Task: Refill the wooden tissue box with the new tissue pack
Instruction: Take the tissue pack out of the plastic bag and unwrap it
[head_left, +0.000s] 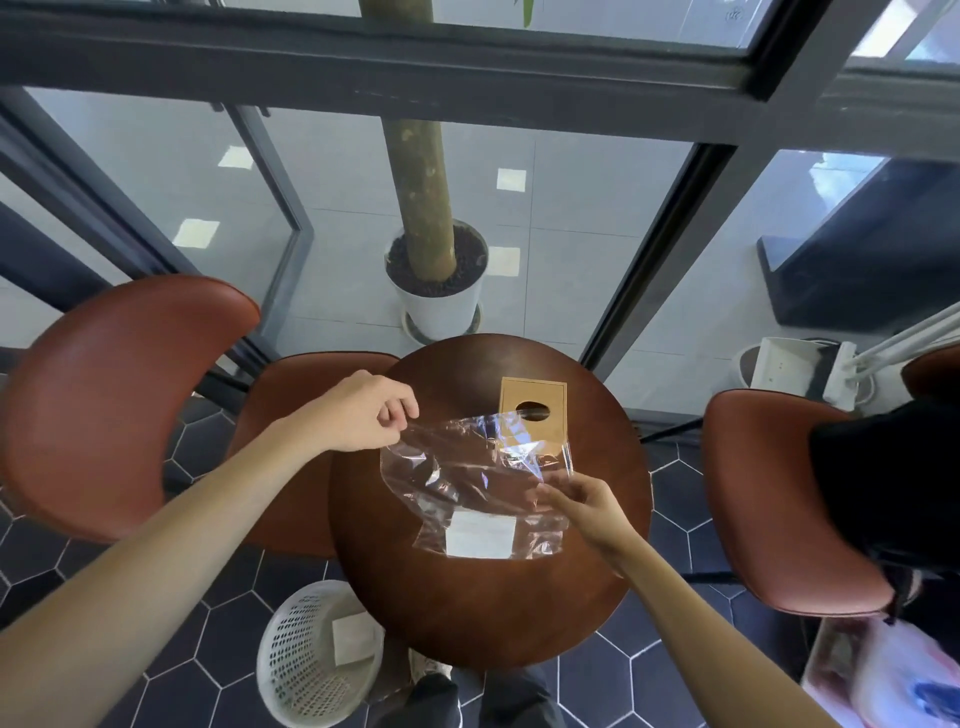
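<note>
A person is holding a clear plastic wrapper (467, 483) above the round wooden table (488, 613), the left hand (363, 410) pinching its upper corner and the right hand (587, 506) gripping its right edge. The wooden tissue box (535, 410) is sitting near the table's far edge, partly behind the wrapper.
</note>
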